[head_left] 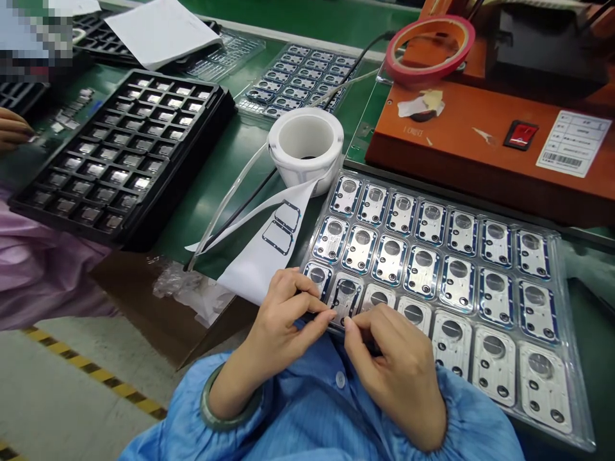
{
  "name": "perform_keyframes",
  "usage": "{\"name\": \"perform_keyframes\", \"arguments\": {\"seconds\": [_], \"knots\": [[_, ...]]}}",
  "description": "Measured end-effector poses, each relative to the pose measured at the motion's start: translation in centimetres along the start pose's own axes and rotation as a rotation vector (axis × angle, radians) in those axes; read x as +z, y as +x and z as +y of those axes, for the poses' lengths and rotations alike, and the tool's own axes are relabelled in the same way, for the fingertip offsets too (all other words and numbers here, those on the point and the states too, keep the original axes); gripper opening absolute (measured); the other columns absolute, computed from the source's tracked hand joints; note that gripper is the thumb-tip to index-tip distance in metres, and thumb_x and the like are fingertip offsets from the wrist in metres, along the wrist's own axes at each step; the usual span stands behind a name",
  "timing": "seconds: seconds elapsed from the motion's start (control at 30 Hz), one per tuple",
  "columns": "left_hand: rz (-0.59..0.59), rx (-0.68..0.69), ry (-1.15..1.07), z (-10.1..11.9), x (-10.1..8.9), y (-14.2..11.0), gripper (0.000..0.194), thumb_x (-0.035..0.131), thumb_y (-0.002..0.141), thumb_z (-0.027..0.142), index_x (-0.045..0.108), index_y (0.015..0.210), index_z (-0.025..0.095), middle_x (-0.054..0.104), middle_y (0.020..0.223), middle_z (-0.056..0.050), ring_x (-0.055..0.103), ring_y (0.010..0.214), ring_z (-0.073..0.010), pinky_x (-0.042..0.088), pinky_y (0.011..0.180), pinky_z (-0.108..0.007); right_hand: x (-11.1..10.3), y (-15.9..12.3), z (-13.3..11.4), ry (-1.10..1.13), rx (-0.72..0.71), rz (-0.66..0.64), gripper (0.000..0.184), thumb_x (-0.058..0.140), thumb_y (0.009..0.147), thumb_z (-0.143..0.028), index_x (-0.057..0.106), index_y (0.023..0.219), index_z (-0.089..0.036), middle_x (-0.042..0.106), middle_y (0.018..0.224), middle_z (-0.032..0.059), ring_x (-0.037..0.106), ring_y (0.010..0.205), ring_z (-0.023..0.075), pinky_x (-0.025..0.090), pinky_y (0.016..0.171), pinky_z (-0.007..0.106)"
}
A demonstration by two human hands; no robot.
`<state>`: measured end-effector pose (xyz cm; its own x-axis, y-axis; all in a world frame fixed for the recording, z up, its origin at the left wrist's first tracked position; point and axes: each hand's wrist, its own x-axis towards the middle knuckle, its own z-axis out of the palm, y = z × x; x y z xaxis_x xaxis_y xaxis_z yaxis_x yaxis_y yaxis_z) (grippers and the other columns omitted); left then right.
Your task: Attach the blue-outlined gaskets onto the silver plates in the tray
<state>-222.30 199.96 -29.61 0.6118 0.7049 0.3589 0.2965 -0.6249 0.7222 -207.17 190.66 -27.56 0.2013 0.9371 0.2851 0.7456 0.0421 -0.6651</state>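
My left hand [293,314] and my right hand [391,358] meet at the near edge of a clear plastic tray [579,384]. Both are closed in a pinch, thumb against forefinger, at the lower corners of a small metal plate [346,291] with a dark blue frame around its rim. Whatever the fingertips pinch is too small or hidden to make out. Rows of similar silver plates [458,282], each with one large round window and smaller holes, lie in the tray. Blue frames show on those farther back; several in the near row look bare.
A white roll [306,144] trails a liner strip [259,262] bearing dark frame-shaped stickers. Left stands a black parts tray [168,186]; behind, another plate tray [302,77]. An orange machine [461,134] carries red tape [398,61]. A co-worker's hand [14,128] is at far left.
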Motion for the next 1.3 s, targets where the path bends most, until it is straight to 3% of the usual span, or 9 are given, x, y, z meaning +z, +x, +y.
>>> {"name": "perform_keyframes", "arguments": {"seconds": [1.3], "knots": [[0.005, 0.062, 0.043, -0.3, 0.26, 0.09, 0.008, 0.069, 0.082, 0.016, 0.061, 0.081, 0.019, 0.057, 0.084, -0.002, 0.052, 0.087, -0.0162, 0.044, 0.091, -0.039, 0.08, -0.09, 0.15, -0.109, -0.042, -0.003, 0.021, 0.057, 0.088, -0.013, 0.055, 0.067, -0.015, 0.051, 0.06, 0.0002, 0.045, 0.057, 0.0111, 0.031, 0.057, 0.028]]}}
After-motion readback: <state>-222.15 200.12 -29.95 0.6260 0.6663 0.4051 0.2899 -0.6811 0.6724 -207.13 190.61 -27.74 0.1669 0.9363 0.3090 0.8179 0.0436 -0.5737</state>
